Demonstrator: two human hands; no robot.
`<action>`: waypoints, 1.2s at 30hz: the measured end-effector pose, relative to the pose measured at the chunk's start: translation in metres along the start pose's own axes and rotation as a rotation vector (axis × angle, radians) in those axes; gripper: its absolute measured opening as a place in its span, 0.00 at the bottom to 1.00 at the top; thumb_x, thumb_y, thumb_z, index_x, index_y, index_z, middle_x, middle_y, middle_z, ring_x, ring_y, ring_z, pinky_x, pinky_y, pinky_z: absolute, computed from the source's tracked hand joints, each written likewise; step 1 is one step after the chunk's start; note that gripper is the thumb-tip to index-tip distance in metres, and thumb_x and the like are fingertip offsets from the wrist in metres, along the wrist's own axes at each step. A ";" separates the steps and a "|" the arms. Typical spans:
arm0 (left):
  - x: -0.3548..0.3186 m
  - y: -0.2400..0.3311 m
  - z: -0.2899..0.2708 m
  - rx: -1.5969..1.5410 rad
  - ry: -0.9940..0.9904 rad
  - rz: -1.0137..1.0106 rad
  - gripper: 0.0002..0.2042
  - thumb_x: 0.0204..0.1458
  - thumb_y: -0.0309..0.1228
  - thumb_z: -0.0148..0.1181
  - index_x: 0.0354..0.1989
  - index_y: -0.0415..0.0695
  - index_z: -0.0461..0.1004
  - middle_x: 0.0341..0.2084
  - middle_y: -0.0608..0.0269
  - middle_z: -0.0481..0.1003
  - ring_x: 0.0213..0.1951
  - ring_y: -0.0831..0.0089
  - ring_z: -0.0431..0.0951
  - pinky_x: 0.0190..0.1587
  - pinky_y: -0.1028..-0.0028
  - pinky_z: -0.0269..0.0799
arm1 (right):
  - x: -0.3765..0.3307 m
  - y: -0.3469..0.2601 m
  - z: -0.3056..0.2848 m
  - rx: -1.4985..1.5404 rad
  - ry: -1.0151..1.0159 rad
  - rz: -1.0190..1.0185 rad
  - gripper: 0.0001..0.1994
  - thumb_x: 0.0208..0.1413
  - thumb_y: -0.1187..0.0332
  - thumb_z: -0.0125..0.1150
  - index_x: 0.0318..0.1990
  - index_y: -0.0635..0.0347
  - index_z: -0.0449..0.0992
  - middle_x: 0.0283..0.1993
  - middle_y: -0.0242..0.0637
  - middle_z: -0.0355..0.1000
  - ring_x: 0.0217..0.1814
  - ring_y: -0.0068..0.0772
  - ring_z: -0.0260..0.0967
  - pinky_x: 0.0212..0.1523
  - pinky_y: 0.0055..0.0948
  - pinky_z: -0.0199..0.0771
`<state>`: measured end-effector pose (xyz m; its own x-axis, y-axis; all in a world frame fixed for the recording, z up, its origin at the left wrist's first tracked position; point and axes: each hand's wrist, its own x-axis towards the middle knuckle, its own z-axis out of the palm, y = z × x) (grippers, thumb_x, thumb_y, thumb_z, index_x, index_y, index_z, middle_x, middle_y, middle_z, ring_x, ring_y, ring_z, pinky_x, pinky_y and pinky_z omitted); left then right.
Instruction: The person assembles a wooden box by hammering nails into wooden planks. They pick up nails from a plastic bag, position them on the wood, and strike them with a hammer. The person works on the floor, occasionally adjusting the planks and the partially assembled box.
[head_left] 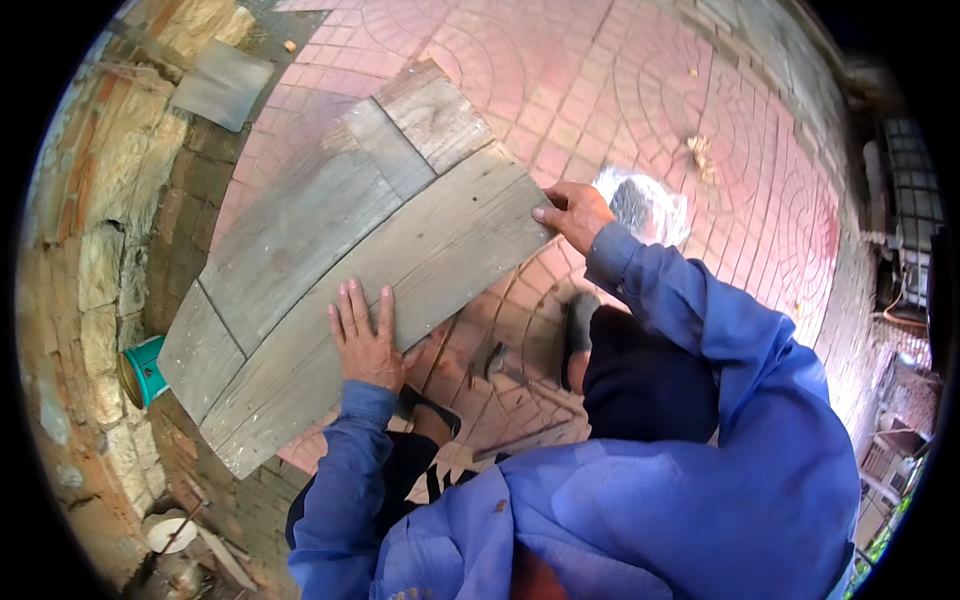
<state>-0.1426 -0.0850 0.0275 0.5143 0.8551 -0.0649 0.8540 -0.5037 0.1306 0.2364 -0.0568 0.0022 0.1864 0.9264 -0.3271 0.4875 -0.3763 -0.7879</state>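
Note:
A large weathered panel of grey wooden boards (430, 240) lies slantwise in front of me, its far end up at the top middle. The boards are joined edge to edge, with shorter pieces crossing at both ends. My left hand (368, 335) rests on the panel near its close edge, fingers stretched and palm down. At the right end, my right hand (575, 215) grips the panel's edge, thumb on top and the other fingers partly hidden. What supports the panel underneath is hidden.
A hammer (495, 362) and a narrow strip (525, 440) lie on the pink brick paving between my feet. Right of the panel is a clear plastic bag (645, 205) with dark contents. A green container (147, 370) and a stone wall (100, 270) stand left, a grey sheet (222, 85) beyond.

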 end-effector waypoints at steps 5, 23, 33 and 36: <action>-0.005 0.015 -0.008 -0.052 0.054 -0.006 0.41 0.45 0.42 0.71 0.69 0.44 0.61 0.71 0.37 0.51 0.73 0.42 0.48 0.71 0.47 0.44 | 0.005 0.023 0.002 0.248 -0.069 0.002 0.20 0.47 0.62 0.77 0.44 0.67 0.81 0.38 0.44 0.80 0.41 0.30 0.77 0.44 0.30 0.77; 0.161 0.148 0.026 -0.104 0.281 0.141 0.23 0.51 0.27 0.59 0.58 0.45 0.72 0.50 0.49 0.67 0.52 0.49 0.65 0.57 0.54 0.63 | -0.001 0.043 0.004 0.469 -0.064 -0.046 0.21 0.54 0.60 0.71 0.50 0.66 0.80 0.44 0.43 0.79 0.43 0.31 0.76 0.48 0.29 0.77; 0.168 0.155 0.035 0.002 0.267 0.063 0.24 0.50 0.33 0.59 0.58 0.42 0.72 0.51 0.48 0.69 0.51 0.48 0.66 0.58 0.52 0.63 | 0.019 0.251 -0.079 -0.489 0.264 -0.087 0.11 0.55 0.70 0.54 0.41 0.63 0.80 0.45 0.54 0.76 0.45 0.55 0.76 0.46 0.45 0.78; 0.165 0.150 0.037 0.033 0.269 0.078 0.23 0.51 0.33 0.58 0.58 0.42 0.72 0.51 0.47 0.69 0.52 0.48 0.66 0.58 0.52 0.63 | 0.027 0.291 -0.074 -0.689 0.169 0.184 0.11 0.52 0.73 0.52 0.38 0.62 0.81 0.42 0.56 0.77 0.45 0.57 0.77 0.47 0.47 0.78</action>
<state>0.0733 -0.0238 0.0002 0.5433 0.8130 0.2096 0.8168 -0.5696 0.0919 0.4464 -0.1408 -0.1976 0.4186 0.8594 -0.2936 0.8513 -0.4839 -0.2026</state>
